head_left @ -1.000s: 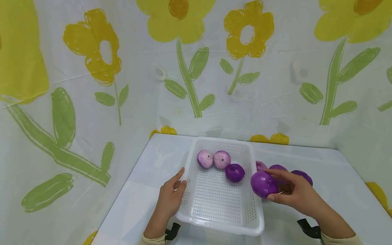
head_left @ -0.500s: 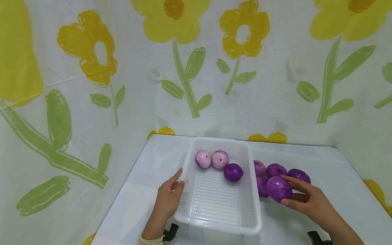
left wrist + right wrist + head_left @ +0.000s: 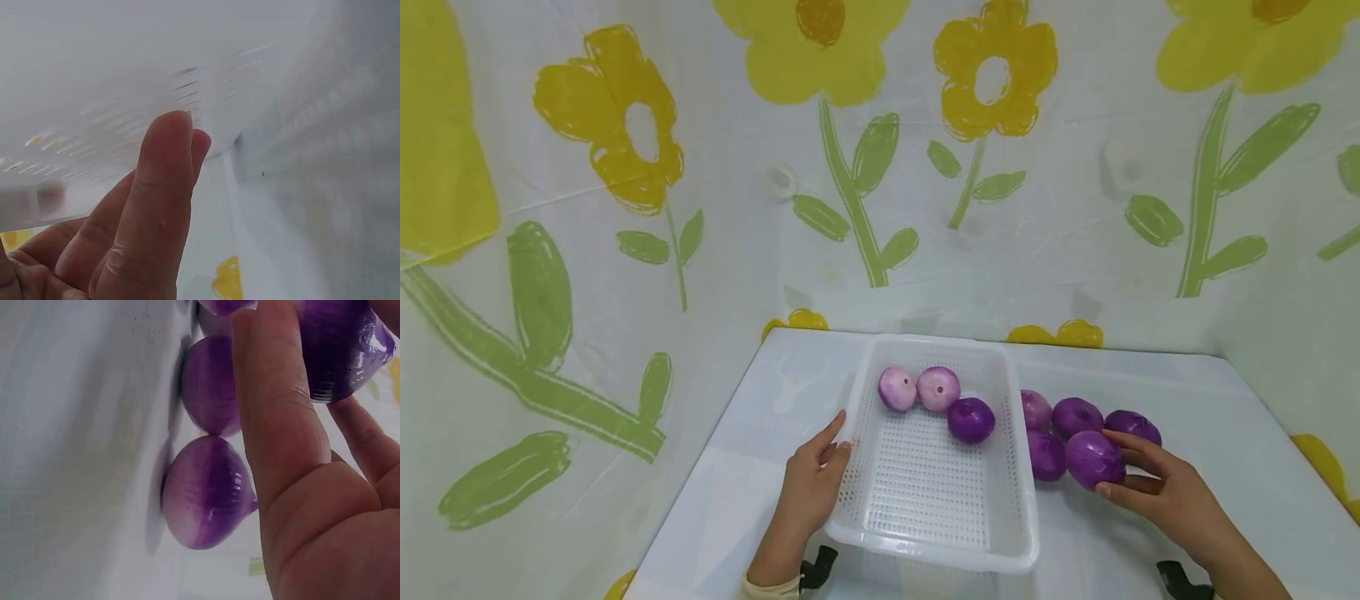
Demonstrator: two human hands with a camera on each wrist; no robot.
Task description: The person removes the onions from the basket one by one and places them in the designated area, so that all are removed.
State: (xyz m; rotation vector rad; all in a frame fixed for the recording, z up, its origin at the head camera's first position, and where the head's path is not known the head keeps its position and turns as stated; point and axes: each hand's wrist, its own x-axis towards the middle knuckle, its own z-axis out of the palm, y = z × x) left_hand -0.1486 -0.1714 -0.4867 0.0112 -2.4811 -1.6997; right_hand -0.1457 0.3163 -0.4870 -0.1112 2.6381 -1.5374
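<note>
In the head view my right hand (image 3: 1172,492) holds a purple onion (image 3: 1095,460) between thumb and fingers, to the right of the basket. The right wrist view shows this held onion (image 3: 340,353) beyond the fingers, above other onions on the table. My left hand (image 3: 816,479) rests against the left side of a white perforated plastic basket (image 3: 928,554). In the left wrist view the fingers (image 3: 162,187) lie fairly straight against the basket's slotted wall (image 3: 94,75). Inside the basket sit a dark purple onion (image 3: 972,421) and two paler onions (image 3: 939,389).
Several more onions (image 3: 1077,417) lie close together on the white table (image 3: 1210,425), against the basket's right side. A flower-printed cloth (image 3: 760,167) hangs behind and at the sides of the table. Dark straps (image 3: 818,568) show near the wrists.
My right hand has carried its onion rightward, away from the basket's right rim and over towards the group of onions on the table. The left hand and the basket stay nearly still.
</note>
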